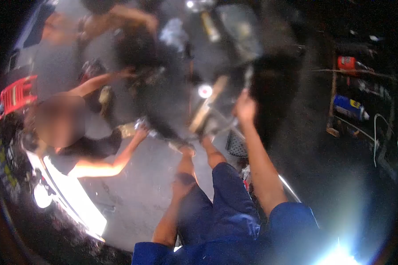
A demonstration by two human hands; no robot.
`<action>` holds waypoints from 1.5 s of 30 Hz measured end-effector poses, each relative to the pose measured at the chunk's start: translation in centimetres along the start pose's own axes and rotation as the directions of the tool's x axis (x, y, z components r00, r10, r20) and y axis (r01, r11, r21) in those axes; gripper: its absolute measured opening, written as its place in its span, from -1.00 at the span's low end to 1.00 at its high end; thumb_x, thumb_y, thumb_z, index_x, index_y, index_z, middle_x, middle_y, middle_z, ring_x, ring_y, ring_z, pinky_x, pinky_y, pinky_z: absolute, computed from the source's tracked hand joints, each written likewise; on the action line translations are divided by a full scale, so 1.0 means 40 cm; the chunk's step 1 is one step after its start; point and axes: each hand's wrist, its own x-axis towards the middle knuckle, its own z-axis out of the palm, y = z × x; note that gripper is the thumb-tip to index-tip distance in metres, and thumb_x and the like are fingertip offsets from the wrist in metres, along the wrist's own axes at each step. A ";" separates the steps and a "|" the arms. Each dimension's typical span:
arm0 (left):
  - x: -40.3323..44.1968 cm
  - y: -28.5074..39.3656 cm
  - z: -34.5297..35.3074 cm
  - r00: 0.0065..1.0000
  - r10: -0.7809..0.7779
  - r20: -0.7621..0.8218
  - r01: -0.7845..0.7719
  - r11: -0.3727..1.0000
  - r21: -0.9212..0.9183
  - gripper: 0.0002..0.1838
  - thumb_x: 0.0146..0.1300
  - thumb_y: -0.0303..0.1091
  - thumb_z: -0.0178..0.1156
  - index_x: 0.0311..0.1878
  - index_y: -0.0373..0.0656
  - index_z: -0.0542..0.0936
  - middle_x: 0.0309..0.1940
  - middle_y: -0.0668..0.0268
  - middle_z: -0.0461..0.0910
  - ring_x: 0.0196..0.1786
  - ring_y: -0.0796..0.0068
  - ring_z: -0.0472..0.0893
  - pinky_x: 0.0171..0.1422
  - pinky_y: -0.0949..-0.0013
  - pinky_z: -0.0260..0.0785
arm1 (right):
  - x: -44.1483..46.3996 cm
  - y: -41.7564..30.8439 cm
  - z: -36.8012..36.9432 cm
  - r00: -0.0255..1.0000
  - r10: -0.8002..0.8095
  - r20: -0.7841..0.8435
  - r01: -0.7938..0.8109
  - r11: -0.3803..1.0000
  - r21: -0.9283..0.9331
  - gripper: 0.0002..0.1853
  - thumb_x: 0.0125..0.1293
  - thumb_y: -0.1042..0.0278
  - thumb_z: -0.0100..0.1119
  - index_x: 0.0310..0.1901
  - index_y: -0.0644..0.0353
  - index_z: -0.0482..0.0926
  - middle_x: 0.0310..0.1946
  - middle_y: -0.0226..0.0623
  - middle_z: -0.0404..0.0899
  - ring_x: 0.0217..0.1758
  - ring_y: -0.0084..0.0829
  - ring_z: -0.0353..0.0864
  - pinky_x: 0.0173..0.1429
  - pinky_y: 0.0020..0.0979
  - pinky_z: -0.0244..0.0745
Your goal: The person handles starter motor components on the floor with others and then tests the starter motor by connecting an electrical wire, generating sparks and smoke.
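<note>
My right hand is raised in front of me, its fingers closed round something pale and narrow that blurs too much to name. Just left of it a wooden piece lies at a slant, with a small round white thing with a red centre beside it. My left hand rests at my left knee; its fingers are smeared, and nothing shows in it. Beyond my feet is a dark, blurred assembly.
A co-worker at the left reaches toward a metal part near my feet. Another person is at the upper left. There is a red plastic crate at far left. A rack on the right holds a blue can and a red item.
</note>
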 end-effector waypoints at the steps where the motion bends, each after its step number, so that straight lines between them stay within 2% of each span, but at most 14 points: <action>1: -0.003 -0.006 -0.006 1.000 0.027 0.007 -0.027 1.000 -0.002 0.28 -0.05 0.21 0.46 0.51 -0.32 -0.07 0.39 -0.41 0.12 0.44 -0.35 0.18 0.48 -0.05 0.13 | 0.001 -0.022 -0.006 0.998 0.067 0.005 -0.066 0.997 -0.048 -0.17 0.48 -0.34 -0.37 -0.44 0.36 0.60 -0.55 0.06 0.59 -0.38 0.03 0.65 -0.17 0.01 0.50; 2: -0.002 -0.015 -0.008 0.999 -0.040 -0.009 0.040 0.999 0.017 0.27 -0.05 0.19 0.47 0.51 -0.32 -0.06 0.38 -0.40 0.14 0.44 -0.35 0.19 0.48 -0.03 0.14 | -0.021 -0.067 -0.014 0.995 0.085 0.045 -0.087 0.995 0.049 -0.19 0.49 -0.33 -0.35 -0.45 0.35 0.59 -0.57 0.03 0.59 -0.41 -0.02 0.66 -0.19 -0.01 0.51; 4: 0.013 -0.027 0.007 0.986 -0.161 -0.038 0.163 0.985 0.053 0.25 -0.06 0.15 0.49 0.50 -0.33 -0.03 0.37 -0.39 0.18 0.44 -0.33 0.21 0.48 0.00 0.15 | -0.040 -0.096 -0.018 0.997 0.071 0.037 -0.072 0.997 0.028 -0.18 0.47 -0.36 -0.34 -0.42 0.35 0.61 -0.55 0.02 0.60 -0.42 -0.06 0.68 -0.17 -0.06 0.52; 10: 0.030 -0.026 0.027 0.983 -0.165 -0.084 0.169 0.985 0.045 0.24 -0.13 0.06 0.53 0.49 -0.25 -0.02 0.28 -0.34 0.25 0.31 -0.30 0.36 0.39 -0.07 0.27 | -0.041 0.025 0.033 0.989 0.144 -0.020 -0.144 0.989 -0.042 -0.20 0.47 -0.31 -0.34 -0.28 0.39 0.64 -0.46 0.06 0.65 -0.31 -0.05 0.71 -0.09 -0.10 0.50; 13: 0.041 -0.024 0.053 0.973 -0.189 -0.135 0.197 0.980 0.041 0.24 -0.14 0.02 0.54 0.51 -0.15 -0.03 0.25 -0.32 0.27 0.28 -0.30 0.38 0.35 -0.08 0.30 | -0.050 0.074 0.053 0.985 0.153 -0.078 -0.150 0.988 0.044 -0.20 0.48 -0.31 -0.35 -0.69 0.24 0.45 -0.78 -0.24 0.36 -0.66 -0.29 0.49 -0.47 -0.18 0.40; 16: 0.041 -0.010 0.059 0.961 -0.221 -0.167 0.227 0.974 0.015 0.24 -0.14 -0.01 0.55 0.52 -0.06 -0.06 0.23 -0.29 0.28 0.27 -0.31 0.39 0.33 -0.09 0.32 | -0.028 0.131 0.066 0.994 0.081 -0.075 -0.068 0.985 0.156 -0.21 0.47 -0.33 -0.35 -0.71 0.20 0.36 -0.80 -0.27 0.31 -0.69 -0.32 0.45 -0.55 -0.21 0.34; 17: 0.039 -0.009 0.062 0.958 -0.230 -0.172 0.234 0.972 0.001 0.25 -0.14 -0.03 0.56 0.52 -0.04 -0.07 0.23 -0.28 0.28 0.26 -0.32 0.40 0.32 -0.09 0.33 | -0.026 0.135 0.065 0.997 0.049 -0.067 -0.034 0.977 0.209 -0.28 0.48 -0.32 -0.29 -0.67 0.13 0.31 -0.78 -0.35 0.28 -0.73 -0.39 0.36 -0.61 -0.28 0.28; 20: 0.030 0.005 0.063 0.952 -0.245 -0.184 0.246 0.969 -0.013 0.25 -0.14 -0.04 0.57 0.52 0.00 -0.07 0.22 -0.27 0.27 0.25 -0.32 0.40 0.30 -0.11 0.34 | -0.012 0.141 0.053 0.995 0.103 -0.004 -0.094 0.925 0.367 -0.36 0.49 -0.30 -0.20 -0.60 0.07 0.28 -0.76 -0.46 0.22 -0.75 -0.48 0.23 -0.64 -0.37 0.23; 23: 0.018 0.031 0.056 0.944 -0.271 -0.191 0.275 0.961 -0.004 0.25 -0.15 -0.03 0.57 0.52 -0.04 -0.06 0.21 -0.27 0.29 0.23 -0.33 0.41 0.29 -0.11 0.34 | -0.007 0.137 0.042 0.995 0.092 0.041 -0.100 0.902 0.420 -0.42 0.48 -0.29 -0.14 -0.55 0.02 0.24 -0.73 -0.53 0.15 -0.75 -0.56 0.13 -0.65 -0.45 0.16; 26: 0.022 0.007 0.069 0.952 -0.203 -0.230 0.206 0.979 -0.014 0.25 -0.15 -0.03 0.56 0.52 -0.08 -0.06 0.19 -0.26 0.31 0.22 -0.34 0.42 0.28 -0.12 0.34 | -0.019 0.119 0.031 0.983 0.158 0.095 -0.184 0.872 0.453 -0.33 0.48 -0.30 -0.21 -0.57 0.16 0.40 -0.75 -0.44 0.26 -0.67 -0.41 0.35 -0.56 -0.32 0.32; 27: 0.020 0.005 0.076 0.950 -0.212 -0.231 0.213 0.977 -0.019 0.25 -0.15 -0.03 0.56 0.52 -0.09 -0.06 0.19 -0.26 0.31 0.22 -0.34 0.42 0.28 -0.12 0.34 | -0.028 0.105 0.030 0.984 0.163 0.067 -0.175 0.865 0.469 -0.40 0.48 -0.29 -0.19 -0.55 0.06 0.32 -0.75 -0.53 0.13 -0.71 -0.50 0.23 -0.64 -0.40 0.22; 34: 0.019 0.038 0.064 0.938 -0.285 -0.199 0.289 0.957 -0.011 0.26 -0.16 -0.04 0.55 0.54 -0.05 -0.06 0.23 -0.24 0.29 0.24 -0.35 0.40 0.30 -0.12 0.33 | -0.043 0.087 0.023 0.979 0.148 0.140 -0.202 0.784 0.587 -0.42 0.43 -0.36 -0.11 -0.48 0.02 0.27 -0.72 -0.55 0.08 -0.74 -0.57 0.06 -0.62 -0.44 0.11; 43: 0.025 0.021 0.056 0.941 -0.288 -0.178 0.290 0.957 -0.011 0.27 -0.16 -0.05 0.55 0.55 0.00 -0.08 0.28 -0.23 0.26 0.27 -0.34 0.38 0.36 -0.11 0.29 | -0.028 0.099 0.035 0.983 0.124 0.137 -0.181 0.785 0.592 -0.38 0.45 -0.33 -0.15 -0.57 0.04 0.30 -0.73 -0.52 0.17 -0.74 -0.53 0.18 -0.63 -0.40 0.21; 45: 0.045 0.000 0.076 0.949 -0.265 -0.172 0.270 0.963 0.005 0.27 -0.16 -0.05 0.55 0.55 -0.04 -0.07 0.29 -0.24 0.26 0.29 -0.31 0.37 0.38 -0.09 0.28 | -0.046 0.063 0.048 0.981 0.176 0.079 -0.189 0.801 0.568 -0.41 0.47 -0.29 -0.14 -0.57 0.01 0.25 -0.74 -0.52 0.12 -0.75 -0.52 0.14 -0.64 -0.41 0.13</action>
